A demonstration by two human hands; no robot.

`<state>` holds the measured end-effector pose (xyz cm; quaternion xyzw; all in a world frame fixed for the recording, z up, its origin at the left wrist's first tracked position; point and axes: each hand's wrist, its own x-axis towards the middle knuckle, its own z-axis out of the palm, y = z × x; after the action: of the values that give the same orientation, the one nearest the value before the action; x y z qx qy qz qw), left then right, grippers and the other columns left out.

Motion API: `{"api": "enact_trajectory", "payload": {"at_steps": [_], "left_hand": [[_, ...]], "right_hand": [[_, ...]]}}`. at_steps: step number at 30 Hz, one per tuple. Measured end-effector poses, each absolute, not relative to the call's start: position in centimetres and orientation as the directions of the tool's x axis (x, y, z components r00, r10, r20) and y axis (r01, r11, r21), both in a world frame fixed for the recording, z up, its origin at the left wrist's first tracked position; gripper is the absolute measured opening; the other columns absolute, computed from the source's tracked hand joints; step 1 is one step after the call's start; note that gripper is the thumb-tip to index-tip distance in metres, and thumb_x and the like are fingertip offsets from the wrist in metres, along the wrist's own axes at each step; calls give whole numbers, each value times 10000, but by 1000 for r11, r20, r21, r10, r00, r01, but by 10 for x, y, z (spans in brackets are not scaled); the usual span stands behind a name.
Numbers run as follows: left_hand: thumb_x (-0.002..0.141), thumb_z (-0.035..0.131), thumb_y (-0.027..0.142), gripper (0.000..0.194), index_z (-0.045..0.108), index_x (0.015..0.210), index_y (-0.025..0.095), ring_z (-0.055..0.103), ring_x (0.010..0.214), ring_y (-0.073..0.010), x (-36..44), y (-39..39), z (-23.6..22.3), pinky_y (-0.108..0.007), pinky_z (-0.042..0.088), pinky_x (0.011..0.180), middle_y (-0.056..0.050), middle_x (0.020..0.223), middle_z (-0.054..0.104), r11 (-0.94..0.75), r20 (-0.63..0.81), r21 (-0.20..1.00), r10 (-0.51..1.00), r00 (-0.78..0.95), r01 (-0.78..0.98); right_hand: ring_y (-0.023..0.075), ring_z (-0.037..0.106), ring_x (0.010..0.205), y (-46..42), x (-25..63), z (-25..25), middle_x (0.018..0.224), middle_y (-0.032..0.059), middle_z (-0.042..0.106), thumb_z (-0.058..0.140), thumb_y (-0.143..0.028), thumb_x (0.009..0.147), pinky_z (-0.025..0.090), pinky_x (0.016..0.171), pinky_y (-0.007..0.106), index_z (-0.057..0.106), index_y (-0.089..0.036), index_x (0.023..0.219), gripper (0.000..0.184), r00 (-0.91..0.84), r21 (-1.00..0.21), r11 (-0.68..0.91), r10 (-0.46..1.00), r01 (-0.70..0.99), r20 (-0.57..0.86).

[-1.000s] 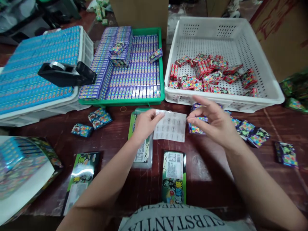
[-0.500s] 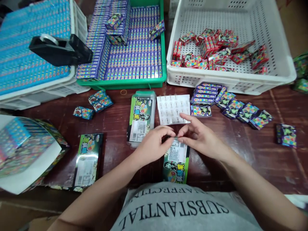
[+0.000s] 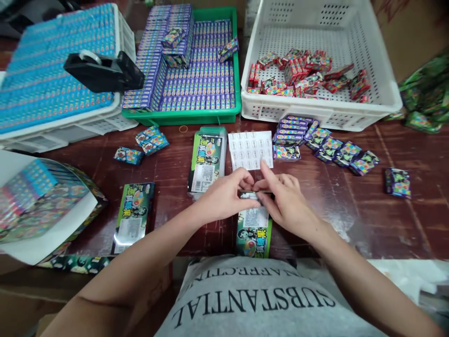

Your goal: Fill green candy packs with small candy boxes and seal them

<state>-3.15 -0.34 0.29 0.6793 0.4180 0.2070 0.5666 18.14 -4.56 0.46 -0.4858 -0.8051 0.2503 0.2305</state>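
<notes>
My left hand [image 3: 224, 195] and my right hand [image 3: 285, 202] meet over the top end of a green and black packet [image 3: 253, 229] that lies flat on the dark wooden table, near my chest. Both hands have their fingers curled and pinched at the packet's upper edge, thumbs and fingertips pressing on it. Just beyond my fingers lies a white sheet of round stickers [image 3: 250, 150]. A second green packet [image 3: 206, 160] rests to the left of that sheet, and a third packet [image 3: 132, 216] lies further left.
A white perforated basket [image 3: 382, 89] holds red boxes at the back right. A green tray [image 3: 185, 116] holds purple boxes, with a black tape dispenser [image 3: 102, 71] on a blue-filled tray beside it. Loose purple boxes [image 3: 329, 149] lie right of the stickers.
The sticker sheet, held up in both hands a second ago, now lies on the table. Both hands have come down and closed on the top of the near packet.
</notes>
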Motion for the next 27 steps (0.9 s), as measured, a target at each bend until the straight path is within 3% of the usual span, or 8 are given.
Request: {"api": "enact_trajectory", "payload": {"at_steps": [4, 7, 10, 14, 19, 23, 25, 27], "left_hand": [[810, 746, 295, 379, 644, 1166, 216, 647, 906, -183, -51, 4, 2, -318, 548, 776, -51, 1028, 669, 1, -192, 949, 796, 574, 316], [852, 725, 317, 464, 622, 1302, 268, 646, 1030, -198, -69, -2, 1, -329, 565, 842, -67, 1197, 663, 93, -170, 969, 924, 342, 230], [877, 715, 328, 636, 463, 1461, 333, 616, 1179, -217, -72, -27, -6, -359, 563, 948, -72, 1372, 602, 130, -141, 989, 969, 201, 64], [828, 777, 332, 598, 478, 1346, 316, 658, 1019, -195, -59, -72, -19, -344, 578, 869, -52, 1219, 660, 204, -205, 979, 956, 209, 26], [824, 803, 311, 349, 548, 1040, 211, 638, 857, -142, -54, -103, -21, -260, 521, 743, -23, 1009, 665, 291, -290, 955, 866, 407, 62], [893, 734, 276, 567, 478, 1397, 245, 657, 965, -165, -57, -109, -19, -326, 535, 872, -52, 1126, 642, 253, -260, 964, 854, 450, 76], [912, 711, 274, 630, 447, 1484, 250, 659, 1049, -194, -60, -110, -18, -382, 529, 954, -85, 1205, 644, 232, -244, 969, 849, 468, 86], [925, 697, 276, 599, 481, 1482, 240, 649, 1125, -222, -63, -111, -17, -431, 517, 1009, -114, 1285, 645, 218, -230, 973, 848, 477, 81]], "right_hand": [[301, 581, 1207, -71, 202, 0, 1282, 59, 680, 539, -263, 1007, 387, 1094, 578, 35, -379, 1643, 820, -252, -794, 260, 958, 550, 140], [292, 589, 1240, -105, 216, -12, 1326, 107, 599, 592, -323, 981, 479, 1078, 536, 153, -377, 1618, 776, 118, -924, 79, 984, 373, 131], [277, 641, 1170, -129, 214, -23, 1291, 120, 583, 614, -350, 963, 563, 996, 499, 138, -387, 1594, 791, 248, -978, -1, 967, 209, 52], [257, 660, 1087, -123, 204, -24, 1128, 89, 628, 639, -347, 948, 558, 1019, 501, 145, -360, 1585, 806, 334, -981, 54, 935, 187, 116], [206, 666, 969, -99, 214, -3, 984, 3, 661, 740, -308, 886, 578, 920, 409, 322, -399, 1541, 782, 190, -991, 108, 974, 85, 123], [188, 634, 987, -75, 226, 18, 1009, 23, 674, 708, -385, 919, 516, 945, 368, 738, -286, 1030, 152, 48, -988, -3, 999, 154, 4], [174, 630, 930, -61, 227, 26, 963, 24, 668, 712, -428, 909, 511, 900, 348, 738, -233, 846, 206, -107, -982, -90, 988, 166, -108], [160, 627, 833, -48, 226, 30, 886, 20, 670, 742, -457, 873, 523, 810, 331, 719, -208, 818, 256, -224, -969, -193, 948, 153, -224]]}}
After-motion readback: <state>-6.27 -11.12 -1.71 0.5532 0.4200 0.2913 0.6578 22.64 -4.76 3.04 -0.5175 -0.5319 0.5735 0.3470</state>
